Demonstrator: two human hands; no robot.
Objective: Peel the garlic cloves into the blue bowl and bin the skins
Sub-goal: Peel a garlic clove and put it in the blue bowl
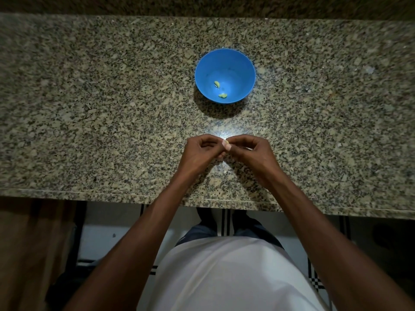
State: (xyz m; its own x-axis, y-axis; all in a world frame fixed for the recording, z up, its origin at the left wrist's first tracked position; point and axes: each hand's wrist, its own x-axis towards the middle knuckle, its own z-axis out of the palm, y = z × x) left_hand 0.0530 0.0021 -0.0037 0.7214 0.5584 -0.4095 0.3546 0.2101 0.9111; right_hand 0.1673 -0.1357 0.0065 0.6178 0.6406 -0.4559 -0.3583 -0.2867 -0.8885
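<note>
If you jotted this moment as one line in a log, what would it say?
step: peeling | left hand and right hand: pinch one garlic clove above granite counter | blue bowl: peeled cloves inside | bin: unseen

A smooth plastic blue bowl [225, 63] stands on a polished, glossy speckled granite counter [89, 108].

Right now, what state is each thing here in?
Bowl: upright on the counter, holding a few peeled cloves.
Cloves in bowl: peeled, lying loose near the bottom.
Clove in hands: pinched between both hands' fingertips above the counter; how far peeled, cannot tell.
Left hand: fingers curled, pinching the clove.
Right hand: fingers curled, pinching the clove.
Counter: bare granite, glare near the hands.
</note>
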